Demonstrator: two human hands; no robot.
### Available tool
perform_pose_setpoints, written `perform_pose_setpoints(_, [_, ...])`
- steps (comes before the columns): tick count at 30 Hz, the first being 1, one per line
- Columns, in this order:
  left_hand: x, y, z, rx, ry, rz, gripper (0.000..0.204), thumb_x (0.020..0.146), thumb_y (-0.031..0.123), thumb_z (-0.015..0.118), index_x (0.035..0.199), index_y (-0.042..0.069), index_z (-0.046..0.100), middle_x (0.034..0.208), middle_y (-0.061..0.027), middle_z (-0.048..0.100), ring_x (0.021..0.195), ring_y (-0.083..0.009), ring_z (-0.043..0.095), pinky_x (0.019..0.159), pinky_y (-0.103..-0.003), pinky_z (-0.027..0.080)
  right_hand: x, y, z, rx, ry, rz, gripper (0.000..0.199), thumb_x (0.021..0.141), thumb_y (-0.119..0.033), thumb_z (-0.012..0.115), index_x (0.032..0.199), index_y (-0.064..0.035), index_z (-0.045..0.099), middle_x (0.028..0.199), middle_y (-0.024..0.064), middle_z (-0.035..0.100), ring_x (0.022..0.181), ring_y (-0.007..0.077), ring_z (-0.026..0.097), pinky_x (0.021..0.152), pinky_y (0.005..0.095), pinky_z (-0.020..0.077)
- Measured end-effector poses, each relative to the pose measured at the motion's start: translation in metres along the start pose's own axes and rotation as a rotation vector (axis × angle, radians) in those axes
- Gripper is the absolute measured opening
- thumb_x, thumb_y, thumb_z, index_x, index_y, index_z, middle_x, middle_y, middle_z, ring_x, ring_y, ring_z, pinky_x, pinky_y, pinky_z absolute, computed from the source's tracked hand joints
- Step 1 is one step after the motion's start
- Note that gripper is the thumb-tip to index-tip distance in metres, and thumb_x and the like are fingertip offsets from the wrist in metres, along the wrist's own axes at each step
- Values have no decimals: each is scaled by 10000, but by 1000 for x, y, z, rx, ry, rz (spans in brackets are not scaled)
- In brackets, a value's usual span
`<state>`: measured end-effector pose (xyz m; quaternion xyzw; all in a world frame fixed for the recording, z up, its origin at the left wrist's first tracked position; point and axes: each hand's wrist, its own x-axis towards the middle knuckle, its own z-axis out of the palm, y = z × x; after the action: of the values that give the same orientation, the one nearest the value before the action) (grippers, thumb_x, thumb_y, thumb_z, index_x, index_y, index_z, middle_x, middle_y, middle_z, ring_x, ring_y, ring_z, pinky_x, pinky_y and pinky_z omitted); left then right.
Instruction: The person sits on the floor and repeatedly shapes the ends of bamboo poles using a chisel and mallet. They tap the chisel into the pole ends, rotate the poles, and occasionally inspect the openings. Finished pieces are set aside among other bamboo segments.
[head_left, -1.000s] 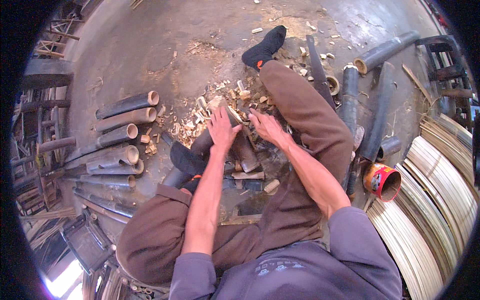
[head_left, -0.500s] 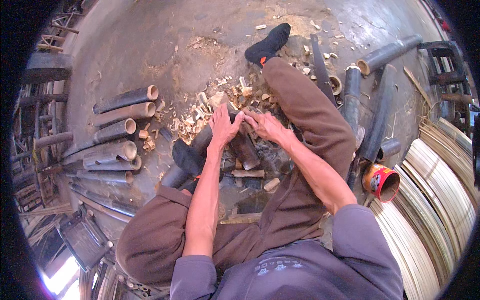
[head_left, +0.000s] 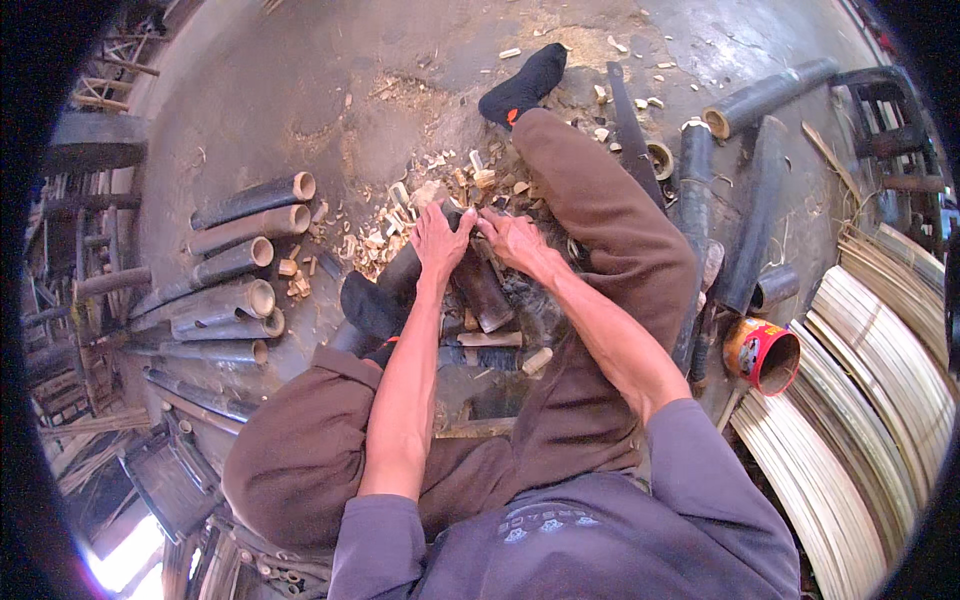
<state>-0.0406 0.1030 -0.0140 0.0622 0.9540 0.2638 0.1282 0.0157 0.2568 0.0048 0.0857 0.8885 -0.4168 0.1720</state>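
Note:
Between my legs lies a dark bamboo piece (head_left: 482, 290), slanting away from me, its far end beneath my hands. My left hand (head_left: 440, 242) is wrapped over its left side near that end, thumb toward the right. My right hand (head_left: 517, 245) is close beside it, fingers curled and thumb tip near the left thumb. What the right fingers grip is too small to make out. Pale cut chips (head_left: 375, 238) lie scattered just beyond and left of my hands. A short pale bamboo offcut (head_left: 537, 361) lies nearer me, by the dark piece's near end.
Several cut bamboo tubes (head_left: 250, 222) lie side by side at the left. More dark tubes (head_left: 757, 215) and a saw-like long blade (head_left: 630, 130) lie right of my leg. A red tin (head_left: 778, 364) stands near bundled pale slats (head_left: 810, 450) at the right.
Both hands stay at the far end of the bamboo piece, and the right fingers have shifted slightly. The whole view has moved a little.

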Motion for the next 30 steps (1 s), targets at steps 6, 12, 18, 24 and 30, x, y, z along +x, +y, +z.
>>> perform_pose_setpoints(6, [2, -7, -18, 284, -147, 194, 900, 669, 406, 810, 1361, 36, 368, 1328, -179, 482, 1213, -369, 476, 1007, -494, 353, -6, 7, -12, 410, 97, 164, 563, 976, -390, 366, 1360, 11, 455, 1279, 286, 530, 1222, 437, 483, 1044, 442, 366])
perform_pose_setpoints(12, [-13, 16, 12, 500, 102, 246, 891, 644, 169, 816, 1388, 54, 338, 1345, -128, 448, 1226, -325, 439, 1007, -484, 333, 1, 16, -15, 459, 270, 106, 567, 984, -416, 346, 1347, 3, 466, 1242, 300, 544, 1216, 430, 488, 1026, 442, 379])
perform_pose_setpoints(18, [-18, 6, 12, 502, 117, 352, 937, 611, 159, 798, 1403, 50, 310, 1337, -132, 412, 1240, -315, 391, 1037, -502, 281, -19, 16, -5, 412, 262, 89, 505, 992, -361, 371, 1376, -40, 441, 1149, 303, 587, 1085, 460, 559, 939, 490, 438])
perform_pose_setpoints(24, [-14, 7, 12, 386, 31, 304, 935, 637, 356, 697, 1417, 24, 304, 1363, -169, 406, 1268, -329, 380, 1076, -509, 243, -35, 21, 21, 282, 209, 58, 494, 995, -368, 377, 1386, -70, 430, 1075, 287, 616, 1024, 472, 575, 882, 518, 453])
perform_pose_setpoints(30, [-5, -16, 5, 157, -25, 360, 847, 797, 497, 586, 1425, 0, 312, 1406, -202, 403, 1321, -332, 353, 1114, -475, 202, -27, 12, 27, 220, 131, 30, 445, 997, -376, 375, 1386, -169, 441, 1016, 273, 632, 966, 474, 590, 808, 548, 464])
